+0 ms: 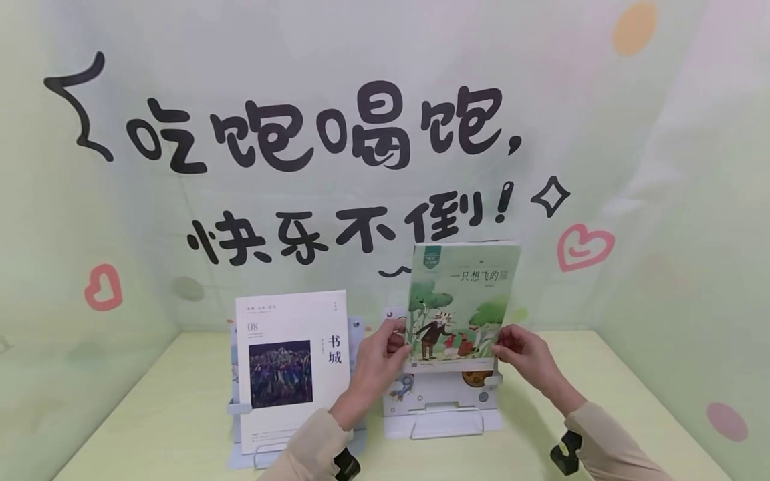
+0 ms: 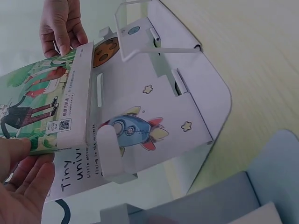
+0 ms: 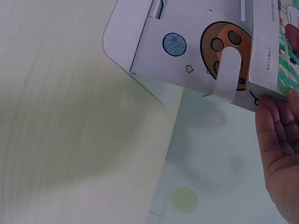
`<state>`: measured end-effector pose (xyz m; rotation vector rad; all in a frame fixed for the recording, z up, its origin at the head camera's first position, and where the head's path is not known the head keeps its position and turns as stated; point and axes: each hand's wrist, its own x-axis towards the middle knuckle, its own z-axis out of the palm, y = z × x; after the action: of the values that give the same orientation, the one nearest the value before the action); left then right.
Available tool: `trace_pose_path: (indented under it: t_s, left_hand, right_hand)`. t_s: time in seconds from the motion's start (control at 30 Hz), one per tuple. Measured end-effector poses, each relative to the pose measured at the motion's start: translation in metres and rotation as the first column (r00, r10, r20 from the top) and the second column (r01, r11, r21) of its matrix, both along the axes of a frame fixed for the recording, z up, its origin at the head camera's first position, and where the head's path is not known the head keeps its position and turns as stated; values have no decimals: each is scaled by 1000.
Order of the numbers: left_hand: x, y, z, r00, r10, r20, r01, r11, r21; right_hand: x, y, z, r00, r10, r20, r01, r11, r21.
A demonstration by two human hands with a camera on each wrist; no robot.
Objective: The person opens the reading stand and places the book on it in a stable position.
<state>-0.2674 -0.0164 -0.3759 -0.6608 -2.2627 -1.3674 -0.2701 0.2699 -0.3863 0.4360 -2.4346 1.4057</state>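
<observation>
A green picture book [image 1: 460, 307] with a cat on its cover is held upright by both hands, one at each lower side edge. My left hand [image 1: 380, 354] pinches its left edge, thumb on the cover and fingers behind. At the right edge my right hand [image 1: 532, 357] grips it the same way. Behind and below the book stands a white book stand [image 1: 442, 393] with planet and rocket drawings, a wire rest [image 2: 161, 50] and side clips [image 3: 227, 74]. The book's bottom edge is above the wire rest. Its upper part hides most of the stand's back.
To the left, a white book [image 1: 289, 427] with a dark picture leans on a light blue stand [image 1: 238, 461]. Both stands are on a pale wooden table [image 1: 162, 387]. A printed curtain [image 1: 361, 53] with large black characters and hearts hangs behind.
</observation>
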Motion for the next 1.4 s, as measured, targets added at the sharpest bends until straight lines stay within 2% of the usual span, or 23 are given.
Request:
trace_pose_path:
  t_s: [0.27,0.5,0.63,0.8,0.97,1.1,1.23,1.33,1.4]
  left_hand:
    - [3,-11,-11,1000,4,-20,-5,997,-78]
    - [5,-17,-17,1000,-3,-16,1,994,-112]
    - [7,-19,-22,999,23,-37,-28,988,-155]
    - [7,-18,-27,992,67,-107,-92,965,-246]
    - [8,-16,-27,981,98,-165,-150,929,-338]
    - [9,-15,-25,985,112,-134,-157,903,-399]
    - [11,-14,-23,987,130,-95,-158,887,-434]
    - [13,-13,-22,987,136,-91,-163,872,-461]
    - [14,-12,-21,985,142,-102,-174,855,-489]
  right_hand:
    - [3,-8,-9,987,-60,-149,82,986,144]
    - [10,-14,-15,991,-76,-115,97,976,196]
    - [12,-15,-20,991,-83,-107,107,963,247]
    - [13,-16,-25,981,-90,-170,143,932,332]
    - [14,-17,-26,969,-105,-223,186,903,387]
    - [16,-18,-26,968,-124,-216,207,882,423]
    - [18,-20,-25,963,-142,-231,237,854,464]
    - [19,-22,-23,958,-149,-246,253,843,475]
    - [19,-24,-22,957,-158,-242,259,840,476]
